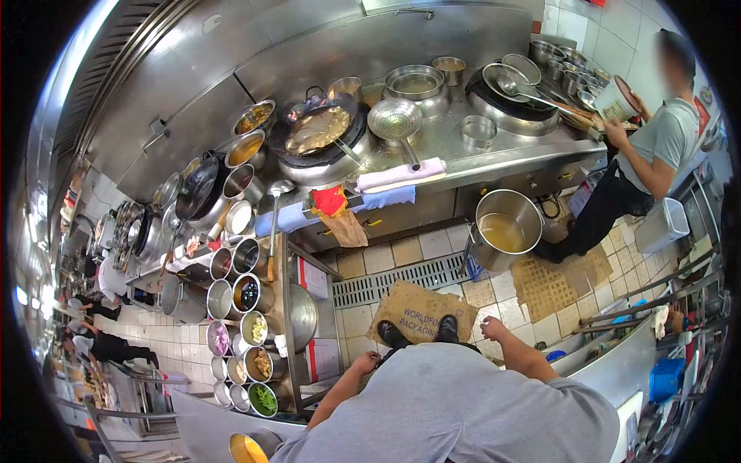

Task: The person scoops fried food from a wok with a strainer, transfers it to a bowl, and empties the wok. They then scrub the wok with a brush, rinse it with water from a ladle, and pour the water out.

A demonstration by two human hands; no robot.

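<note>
My left hand (366, 363) hangs low beside my body with its fingers loosely curled. It holds nothing I can see. Nearest to it is the side rack with steel containers, among them one of green vegetable pieces (263, 400) and one of brown pieces (262, 364). My right hand (492, 329) is held out over the floor, fingers slightly apart and nothing in them. Beyond it stands a large steel pot (508, 224) of cloudy liquid. On the range ahead, a wok (318, 130) of bubbling oil sits over a flame, touched by neither hand.
A perforated strainer (395, 119) and folded towels (401, 176) lie along the range. A ladle (275, 208) rests at the rack's edge. At right a co-worker (656, 147) holds a white tub (619, 100). Cardboard (421, 312) lies underfoot beside a floor drain grate (401, 279).
</note>
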